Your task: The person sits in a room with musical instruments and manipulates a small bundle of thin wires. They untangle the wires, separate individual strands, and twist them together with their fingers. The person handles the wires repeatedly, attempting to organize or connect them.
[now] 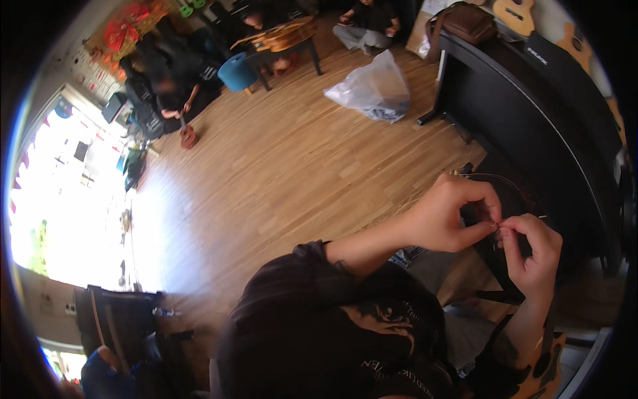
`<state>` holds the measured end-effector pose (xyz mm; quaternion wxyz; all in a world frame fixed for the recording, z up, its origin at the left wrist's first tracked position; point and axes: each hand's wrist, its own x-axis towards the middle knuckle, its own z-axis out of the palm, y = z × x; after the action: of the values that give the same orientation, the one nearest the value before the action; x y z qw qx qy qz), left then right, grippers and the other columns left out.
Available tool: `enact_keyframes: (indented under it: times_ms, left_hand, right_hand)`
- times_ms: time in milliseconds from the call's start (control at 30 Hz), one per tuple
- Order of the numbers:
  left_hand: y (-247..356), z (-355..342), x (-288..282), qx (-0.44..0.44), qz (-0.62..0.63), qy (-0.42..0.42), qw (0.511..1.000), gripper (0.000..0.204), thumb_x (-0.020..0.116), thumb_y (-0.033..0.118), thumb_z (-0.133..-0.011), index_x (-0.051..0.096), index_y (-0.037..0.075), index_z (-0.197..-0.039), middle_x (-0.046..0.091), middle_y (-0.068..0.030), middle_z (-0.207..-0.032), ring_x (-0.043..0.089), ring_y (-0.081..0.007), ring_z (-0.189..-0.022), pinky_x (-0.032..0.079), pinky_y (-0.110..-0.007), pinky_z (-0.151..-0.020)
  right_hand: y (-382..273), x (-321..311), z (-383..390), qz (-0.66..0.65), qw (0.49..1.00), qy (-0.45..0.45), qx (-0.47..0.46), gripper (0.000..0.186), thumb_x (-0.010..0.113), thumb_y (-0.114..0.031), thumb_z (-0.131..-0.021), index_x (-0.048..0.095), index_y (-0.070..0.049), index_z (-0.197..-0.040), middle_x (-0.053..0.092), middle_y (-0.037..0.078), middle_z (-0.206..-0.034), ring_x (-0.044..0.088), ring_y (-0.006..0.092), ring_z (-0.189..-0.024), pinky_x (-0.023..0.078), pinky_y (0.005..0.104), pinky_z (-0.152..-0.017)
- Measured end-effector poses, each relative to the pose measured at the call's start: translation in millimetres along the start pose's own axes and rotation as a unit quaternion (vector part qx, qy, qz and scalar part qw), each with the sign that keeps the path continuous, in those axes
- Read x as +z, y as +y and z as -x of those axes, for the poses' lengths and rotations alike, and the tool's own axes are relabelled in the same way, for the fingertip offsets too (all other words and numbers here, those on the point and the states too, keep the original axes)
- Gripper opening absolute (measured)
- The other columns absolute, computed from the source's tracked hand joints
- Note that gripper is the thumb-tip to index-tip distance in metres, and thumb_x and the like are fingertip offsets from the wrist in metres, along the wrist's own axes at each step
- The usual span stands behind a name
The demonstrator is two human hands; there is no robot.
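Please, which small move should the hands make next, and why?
Perhaps hold the left hand steady and ease the right hand slightly back for a clearer view: both pinch at one spot, and whatever lies there is too small to identify.

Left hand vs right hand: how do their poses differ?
The left hand has its forearm at a gentle slant from the left; the right hand has a steep one from below. The left hand's pinch curls around a wider gap; the right hand's frames a narrower one. Both pinch, tips close together; anything held there is too small to identify.
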<state>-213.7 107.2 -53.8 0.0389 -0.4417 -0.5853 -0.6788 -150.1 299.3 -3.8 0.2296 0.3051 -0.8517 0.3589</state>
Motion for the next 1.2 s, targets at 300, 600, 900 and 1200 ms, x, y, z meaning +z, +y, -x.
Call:
enact_keyframes:
  times_ms: [300,600,900,1200]
  left_hand:
    - [-1,7,6,0.004,-0.015,0.004,1.0,0.007,0.072,0.0,-0.076,0.068,0.001,-0.083,0.069,-0.0059,-0.079,0.068,-0.0138,-0.073,0.054,-0.026,-0.067]
    - [2,5,2,0.051,-0.012,0.07,0.996,0.019,0.076,0.002,-0.076,0.067,0.001,-0.093,0.069,-0.0068,-0.087,0.068,-0.0145,-0.077,0.054,-0.026,-0.068]
    - [-5,6,-2,0.061,-0.08,0.015,0.995,0.019,0.077,0.002,-0.077,0.064,0.002,-0.091,0.066,-0.0071,-0.086,0.066,-0.0167,-0.074,0.053,-0.028,-0.066]
    - [-15,1,6,0.089,-0.111,0.008,0.99,0.019,0.074,-0.001,-0.074,0.062,0.002,-0.088,0.065,-0.007,-0.081,0.065,-0.023,-0.073,0.052,-0.032,-0.066]
  right_hand:
    - [3,0,7,-0.07,0.99,-0.084,0.09,0.004,0.057,0.004,-0.082,0.055,0.002,-0.08,0.058,0.007,-0.062,0.062,0.0143,-0.056,0.045,0.0255,-0.054]
    - [-1,21,-8,-0.044,0.997,-0.035,0.061,0.006,0.048,0.0,-0.092,0.052,0.001,-0.088,0.058,0.012,-0.071,0.062,0.0208,-0.058,0.046,0.0293,-0.056]
    - [2,24,-1,-0.029,0.994,-0.025,0.1,0.008,0.045,0.0,-0.095,0.049,0.0,-0.089,0.055,0.012,-0.068,0.058,0.0213,-0.057,0.043,0.0295,-0.054]
    - [13,38,15,-0.09,0.983,0.035,0.155,0.014,0.039,0.001,-0.097,0.049,0.0,-0.088,0.048,0.004,-0.067,0.045,0.0091,-0.057,0.036,0.0254,-0.052]
